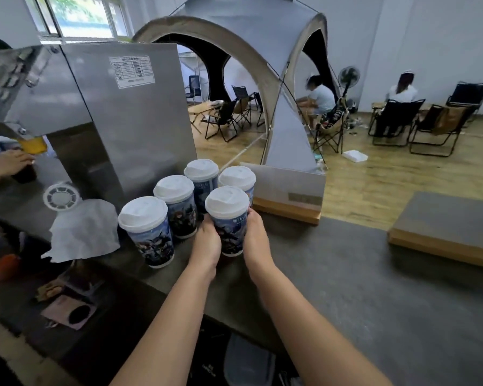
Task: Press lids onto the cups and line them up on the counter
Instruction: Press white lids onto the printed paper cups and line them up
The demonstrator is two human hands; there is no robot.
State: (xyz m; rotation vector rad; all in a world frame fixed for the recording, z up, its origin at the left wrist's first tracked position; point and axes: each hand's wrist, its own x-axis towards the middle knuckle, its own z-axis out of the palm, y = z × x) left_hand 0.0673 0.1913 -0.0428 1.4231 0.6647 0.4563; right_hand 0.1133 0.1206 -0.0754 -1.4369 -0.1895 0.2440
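both hands clasped the near cup (230, 227) from either side, the left hand (207, 243) on its left wall and the right hand (255, 240) on its right, fingers curled round the printed sleeve. the two-sided hold probably served to keep the tall cup upright while it was set in place. its lid (227, 201) was already seated, as were the lids on the four other cups: a row of three (176, 201) ran back along the steel machine (131, 107), and one cup (237, 181) stood just behind the held one, so the held cup looked like the second of a new row. it stood on the grey counter (332, 260), near the front edge. open counter lay to the right, up to a wooden-edged block (287, 210). to the left, a crumpled paper (84, 232) sat just beside the nearest row cup, leaving little room there.
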